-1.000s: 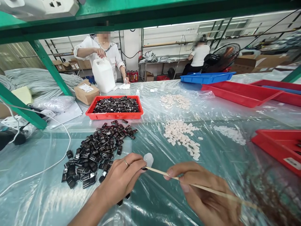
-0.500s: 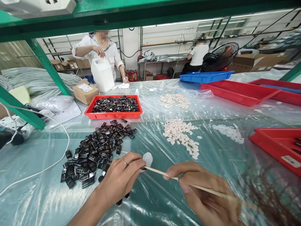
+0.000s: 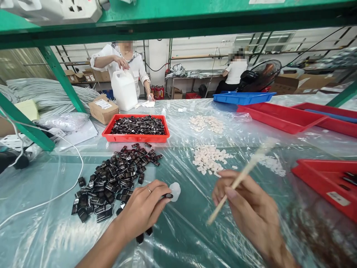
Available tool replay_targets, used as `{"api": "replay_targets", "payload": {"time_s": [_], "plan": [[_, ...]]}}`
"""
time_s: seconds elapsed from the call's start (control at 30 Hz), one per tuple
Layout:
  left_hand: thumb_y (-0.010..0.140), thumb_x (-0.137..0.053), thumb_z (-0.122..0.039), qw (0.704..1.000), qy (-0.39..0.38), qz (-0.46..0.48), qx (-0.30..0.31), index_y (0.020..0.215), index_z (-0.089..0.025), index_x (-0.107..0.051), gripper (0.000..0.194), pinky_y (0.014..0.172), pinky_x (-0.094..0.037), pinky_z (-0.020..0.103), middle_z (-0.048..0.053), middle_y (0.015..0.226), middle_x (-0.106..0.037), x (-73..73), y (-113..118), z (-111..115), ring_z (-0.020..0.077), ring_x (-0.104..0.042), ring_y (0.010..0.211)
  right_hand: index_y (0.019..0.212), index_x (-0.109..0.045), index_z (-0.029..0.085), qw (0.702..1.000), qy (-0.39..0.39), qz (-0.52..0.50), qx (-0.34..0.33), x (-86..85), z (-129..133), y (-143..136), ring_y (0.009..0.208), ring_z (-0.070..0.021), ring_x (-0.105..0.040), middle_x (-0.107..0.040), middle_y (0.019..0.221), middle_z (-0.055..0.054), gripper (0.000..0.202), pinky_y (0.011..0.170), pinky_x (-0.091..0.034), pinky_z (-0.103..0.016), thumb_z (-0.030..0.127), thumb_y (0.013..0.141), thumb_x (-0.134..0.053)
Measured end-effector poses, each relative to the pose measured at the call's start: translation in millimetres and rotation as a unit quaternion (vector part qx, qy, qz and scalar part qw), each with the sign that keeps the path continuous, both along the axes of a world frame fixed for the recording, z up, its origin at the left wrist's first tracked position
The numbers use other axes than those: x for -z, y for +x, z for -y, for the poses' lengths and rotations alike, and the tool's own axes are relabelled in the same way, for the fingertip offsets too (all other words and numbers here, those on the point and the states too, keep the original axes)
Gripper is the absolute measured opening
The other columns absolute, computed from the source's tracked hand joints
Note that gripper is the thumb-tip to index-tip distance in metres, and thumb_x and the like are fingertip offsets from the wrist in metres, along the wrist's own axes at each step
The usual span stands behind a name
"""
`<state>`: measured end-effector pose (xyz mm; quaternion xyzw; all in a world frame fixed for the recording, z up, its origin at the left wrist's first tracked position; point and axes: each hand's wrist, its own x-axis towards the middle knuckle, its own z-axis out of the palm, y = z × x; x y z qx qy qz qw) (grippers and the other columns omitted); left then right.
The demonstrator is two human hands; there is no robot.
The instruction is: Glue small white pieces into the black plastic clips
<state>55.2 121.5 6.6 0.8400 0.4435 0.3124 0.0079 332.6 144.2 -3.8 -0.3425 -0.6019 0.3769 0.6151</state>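
My left hand [image 3: 146,206], with a ring on one finger, is closed on a small glossy black piece [image 3: 168,195] whose end sticks out past the fingertips. Just beyond that end is a translucent whitish disc [image 3: 175,191]; whether the two touch I cannot tell. Between the thumb and fingers of my right hand [image 3: 247,201] is a slim wooden stick [image 3: 237,180], slanted with its upper end blurred. Past the right fingertips lies a pile of small off-white pieces [image 3: 209,158]. A heap of black pieces [image 3: 117,175] spreads to the left of my left hand.
A red tray [image 3: 135,138] full of black pieces stands behind the heap. More red trays [image 3: 281,121], a blue tray [image 3: 242,98] and a tray [image 3: 320,178] are on the right. A white cable [image 3: 80,167] crosses the left. Opposite, a person [image 3: 139,70] holds a white jug [image 3: 124,90].
My right hand has swung the stick away from the black piece, turning it upright toward the right. Several off-white pieces near the pile's front edge are now hidden or moved. My left hand has stayed put.
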Motion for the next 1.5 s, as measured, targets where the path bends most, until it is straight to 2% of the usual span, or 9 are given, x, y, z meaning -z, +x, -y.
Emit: {"api": "replay_targets", "payload": {"time_s": [0.13,0.23,0.43,0.67,0.77,1.17,1.3,1.4,1.5], "plan": [[0.107,-0.043,-0.038,1.000,0.012,0.001,0.018,0.115,-0.031,-0.057,0.017,0.062,-0.057,0.025,-0.002,0.102,-0.069,4.6,-2,-5,0.0135,-0.072,0.082,0.141,-0.090,0.024,0.980,-0.057,0.191,0.023,15.0,-38,8,0.059,-0.0142,-0.064,-0.073,0.081,0.002,0.039,0.055,-0.057,-0.027,0.052,0.115,-0.080],[0.105,-0.046,-0.039,0.999,0.041,0.019,0.024,0.114,-0.031,-0.056,0.015,0.062,-0.055,0.020,-0.003,0.104,-0.069,6.9,-2,-8,0.0110,-0.072,0.076,0.135,-0.086,0.024,0.958,-0.029,0.278,0.062,26.7,-66,16,0.064,-0.0138,-0.068,-0.085,0.096,-0.002,0.038,0.065,-0.061,-0.030,0.051,0.109,-0.082],[0.104,-0.043,-0.041,0.999,0.047,0.018,0.014,0.113,-0.032,-0.056,0.018,0.059,-0.053,0.019,-0.003,0.105,-0.069,7.6,-4,-10,0.0096,-0.070,0.067,0.115,-0.080,0.018,0.914,-0.054,0.369,0.157,37.7,-102,61,0.075,-0.0121,-0.072,-0.082,0.101,0.000,0.035,0.076,-0.064,-0.029,0.051,0.124,-0.077],[0.104,-0.042,-0.047,0.999,0.033,-0.006,-0.006,0.114,-0.034,-0.055,0.021,0.059,-0.055,0.021,-0.005,0.107,-0.069,7.7,-6,-10,0.0080,-0.066,0.056,0.106,-0.081,0.018,0.863,-0.073,0.483,0.130,49.3,-105,62,0.088,-0.0142,-0.080,-0.083,0.104,-0.001,0.035,0.080,-0.071,-0.029,0.047,0.125,-0.079],[0.105,-0.041,-0.045,0.999,0.048,-0.010,-0.002,0.115,-0.033,-0.055,0.021,0.062,-0.055,0.020,-0.004,0.108,-0.069,5.5,-6,-9,0.0095,-0.070,0.068,0.108,-0.081,0.018,0.837,-0.088,0.519,0.147,50.9,-99,52,0.088,-0.0139,-0.079,-0.082,0.107,-0.001,0.032,0.078,-0.070,-0.028,0.045,0.125,-0.080],[0.106,-0.047,-0.036,0.998,0.050,-0.001,0.034,0.115,-0.030,-0.055,0.014,0.057,-0.057,0.023,0.000,0.102,-0.071,1.7,3,-4,0.0113,-0.073,0.078,0.138,-0.084,0.019,0.740,-0.190,0.639,0.088,53.2,-106,36,0.119,-0.0245,-0.086,-0.087,0.141,-0.009,0.032,0.107,-0.078,-0.048,0.045,0.120,-0.088],[0.106,-0.045,-0.038,0.998,0.050,-0.009,0.030,0.116,-0.031,-0.053,0.014,0.057,-0.056,0.023,0.000,0.100,-0.072,4.3,2,-4,0.0129,-0.074,0.087,0.131,-0.084,0.016,0.755,-0.185,0.624,0.081,44.5,-105,36,0.109,-0.0234,-0.085,-0.088,0.134,-0.012,0.021,0.102,-0.074,-0.043,0.034,0.125,-0.075],[0.107,-0.044,-0.040,0.998,0.046,-0.013,0.030,0.116,-0.029,-0.054,0.017,0.059,-0.055,0.022,-0.001,0.099,-0.072,3.9,3,-3,0.0125,-0.073,0.086,0.131,-0.087,0.015,0.802,-0.149,0.576,0.057,29.2,-93,33,0.102,-0.0226,-0.087,-0.089,0.133,-0.018,0.032,0.096,-0.070,-0.037,0.018,0.126,-0.056],[0.107,-0.045,-0.040,0.998,0.043,-0.018,0.036,0.115,-0.027,-0.056,0.019,0.058,-0.053,0.020,-0.001,0.099,-0.072,2.9,5,-1,0.0116,-0.073,0.082,0.140,-0.090,0.024,0.866,-0.083,0.493,-0.012,14.0,-65,22,0.102,-0.0195,-0.090,-0.092,0.131,-0.011,0.035,0.093,-0.074,-0.032,0.023,0.128,-0.057]]}}
